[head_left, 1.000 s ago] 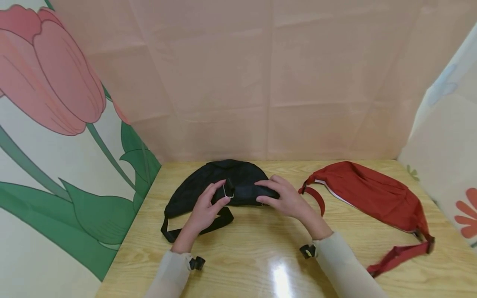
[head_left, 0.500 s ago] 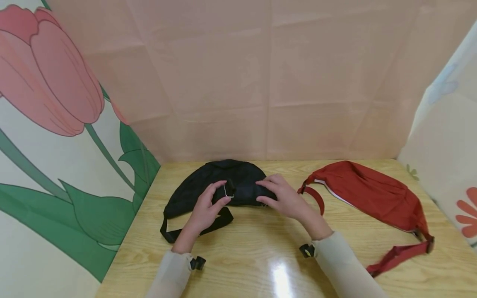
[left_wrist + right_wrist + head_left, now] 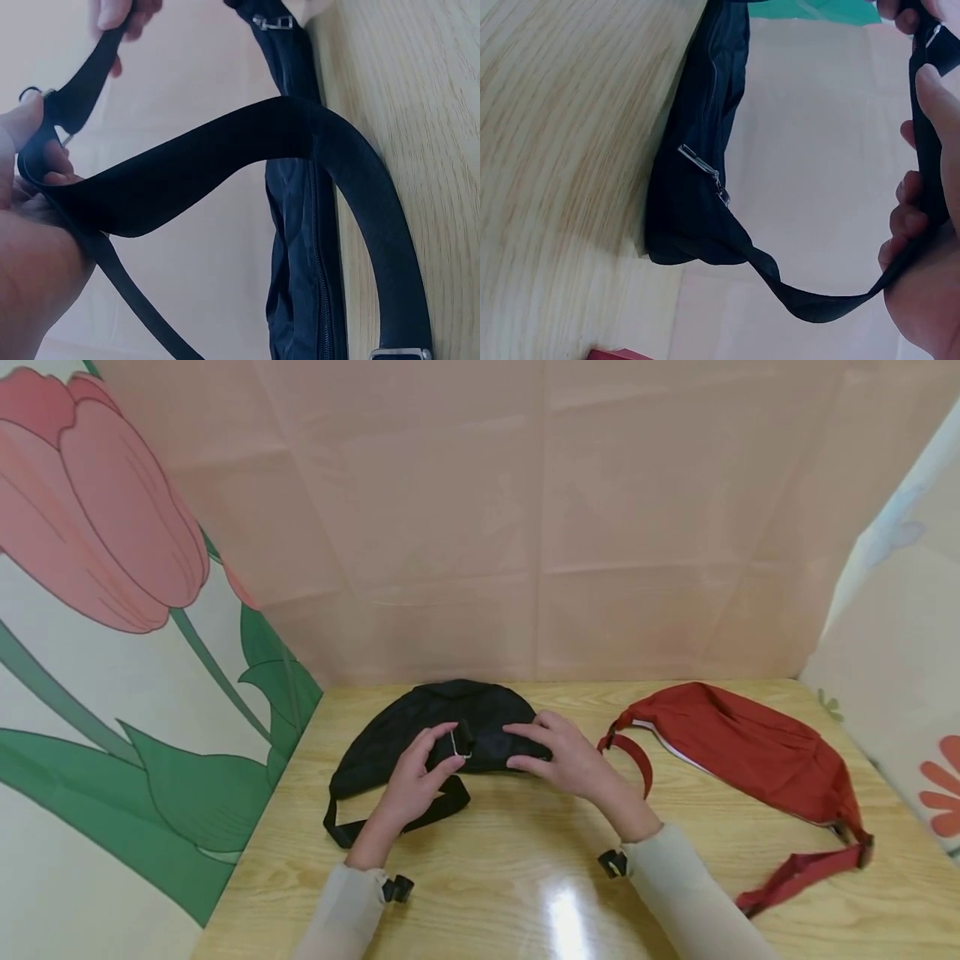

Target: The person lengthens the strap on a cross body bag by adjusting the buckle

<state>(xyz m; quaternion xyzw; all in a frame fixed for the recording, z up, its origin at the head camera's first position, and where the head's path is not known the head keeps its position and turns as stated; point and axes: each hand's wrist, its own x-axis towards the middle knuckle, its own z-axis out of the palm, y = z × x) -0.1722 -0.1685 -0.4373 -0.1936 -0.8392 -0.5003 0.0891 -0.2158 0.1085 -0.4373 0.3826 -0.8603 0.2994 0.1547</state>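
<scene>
A black waist bag (image 3: 397, 735) lies on the wooden table, its zipped edge towards me. Both hands hold its black strap (image 3: 202, 169) up off the table. My left hand (image 3: 408, 785) pinches the strap at a metal-framed buckle (image 3: 460, 752), thumb on one side and fingers on the other. To its right, my right hand (image 3: 577, 764) grips another stretch of strap between thumb and fingers. In the right wrist view a twisted part of the strap runs from that hand down to the bag's end, near the zipper pull (image 3: 699, 161). A second metal slider (image 3: 401, 354) shows low in the left wrist view.
A red waist bag (image 3: 742, 747) lies at the right of the table (image 3: 495, 877), its red strap (image 3: 810, 872) trailing towards the front. A pink-beige sheet (image 3: 540, 527) hangs behind the table. A tulip-printed panel (image 3: 112, 652) stands at the left.
My right hand has shifted slightly left along with the strap, closer to my left hand. The left hand and both bags look unmoved.
</scene>
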